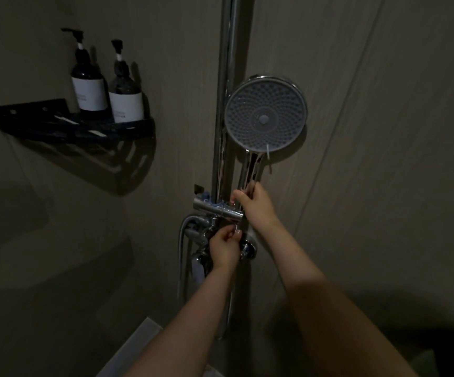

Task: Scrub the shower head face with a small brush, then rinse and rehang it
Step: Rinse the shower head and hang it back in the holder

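The round chrome shower head [265, 114] stands upright beside the vertical chrome rail [228, 85], its grey nozzle face turned toward me. My right hand [255, 204] is closed around the lower part of its handle, just above the chrome holder bracket [215, 208]. Below the bracket, my left hand [224, 247] pinches the hose end under the handle, close to the mixer valve [247, 250]. No brush shows in this dim view.
A black corner shelf [76, 125] on the left wall carries two dark pump bottles [88, 83] [125, 91]. The metal hose [183, 257] loops down left of the valve. A pale ledge edge [144, 338] lies at the bottom centre.
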